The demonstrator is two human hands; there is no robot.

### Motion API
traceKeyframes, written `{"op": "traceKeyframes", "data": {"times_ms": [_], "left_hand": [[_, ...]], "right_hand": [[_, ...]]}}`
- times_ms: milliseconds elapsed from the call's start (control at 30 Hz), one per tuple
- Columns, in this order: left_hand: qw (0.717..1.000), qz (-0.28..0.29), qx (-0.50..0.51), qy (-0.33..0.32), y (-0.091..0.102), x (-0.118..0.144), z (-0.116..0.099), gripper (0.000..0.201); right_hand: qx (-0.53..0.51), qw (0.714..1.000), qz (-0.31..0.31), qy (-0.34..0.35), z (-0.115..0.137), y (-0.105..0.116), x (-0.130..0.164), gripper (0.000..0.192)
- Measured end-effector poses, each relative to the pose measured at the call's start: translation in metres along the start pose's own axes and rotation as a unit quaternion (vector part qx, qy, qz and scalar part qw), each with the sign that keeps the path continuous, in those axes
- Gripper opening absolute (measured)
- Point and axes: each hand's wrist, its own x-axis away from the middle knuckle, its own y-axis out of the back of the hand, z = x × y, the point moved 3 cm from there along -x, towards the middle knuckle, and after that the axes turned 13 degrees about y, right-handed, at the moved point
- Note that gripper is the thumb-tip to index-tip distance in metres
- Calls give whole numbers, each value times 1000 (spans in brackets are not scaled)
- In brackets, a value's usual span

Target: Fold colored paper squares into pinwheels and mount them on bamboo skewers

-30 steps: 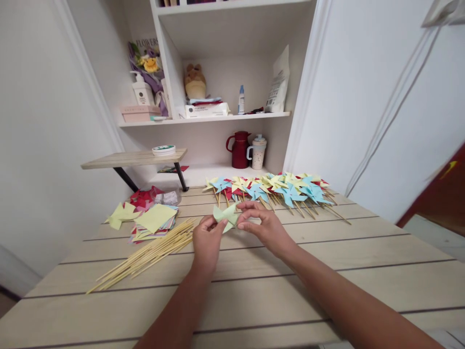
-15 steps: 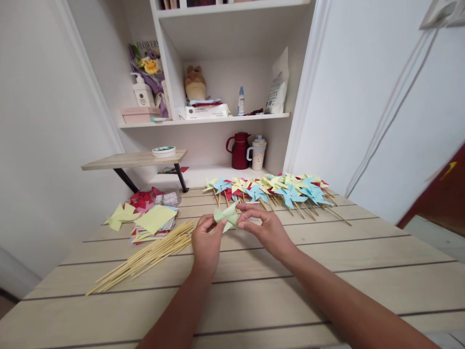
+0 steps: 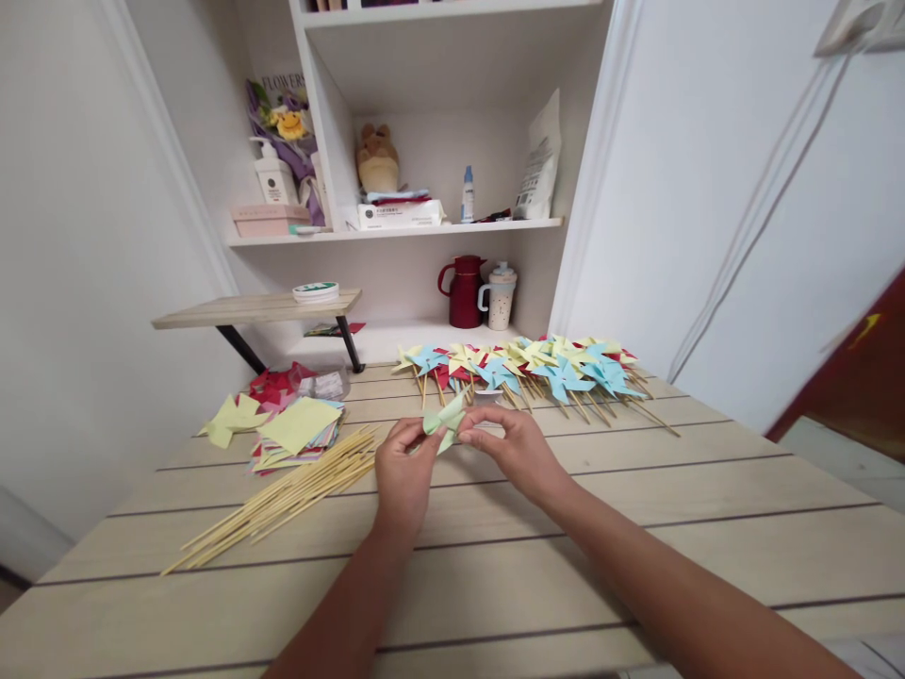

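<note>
A pale green paper pinwheel (image 3: 446, 421) is held up over the table between both hands. My left hand (image 3: 408, 462) pinches its left side and middle between thumb and fingers. From the right, my right hand (image 3: 510, 447) has its thumb and forefinger closed on the edge of the same pinwheel. Left of my left hand lies a loose bundle of thin wooden sticks (image 3: 289, 500). Past it sits a stack of coloured paper squares (image 3: 300, 430), a yellow-green one on top. Finished pinwheels on sticks (image 3: 564, 377), blue, yellow and red, lie in a row beyond my right hand.
A yellow-green cut paper (image 3: 232, 421) and red paper pieces (image 3: 277, 385) lie at the left, beside a clear container (image 3: 326, 385). Behind stands a small raised wooden shelf (image 3: 247, 309). A red jug (image 3: 465, 292) and a cup (image 3: 501, 297) stand at the back.
My right fingers have drawn down and closer in on the pinwheel's edge, and its blades are turned and folded differently. The left hand keeps its pinch.
</note>
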Motion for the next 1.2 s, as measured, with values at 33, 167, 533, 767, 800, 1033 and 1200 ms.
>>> {"op": "traceKeyframes", "data": {"times_ms": [33,167,533,767,800,1033,1200], "left_hand": [[1000,0,0,0,0,0,0,12],[1000,2,3,5,-1,0,2,13],[999,-3,-30,-35,-4,7,-8,6],[996,-16,-51,-72,-5,8,-10,7],[996,-16,-53,-76,-5,8,-10,7],[993,-24,-64,-98,-5,7,-9,8],[991,-34,-66,-115,-5,8,-10,8]], "right_hand": [[5,1000,-2,8,0,0,0,10],[21,999,-3,24,1,0,0,10],[38,998,4,44,-1,1,0,9],[41,997,-2,58,1,0,1,9],[41,998,-3,56,1,0,1,8],[48,998,-17,32,2,-2,2,8],[36,998,-40,17,1,-5,2,7]]}}
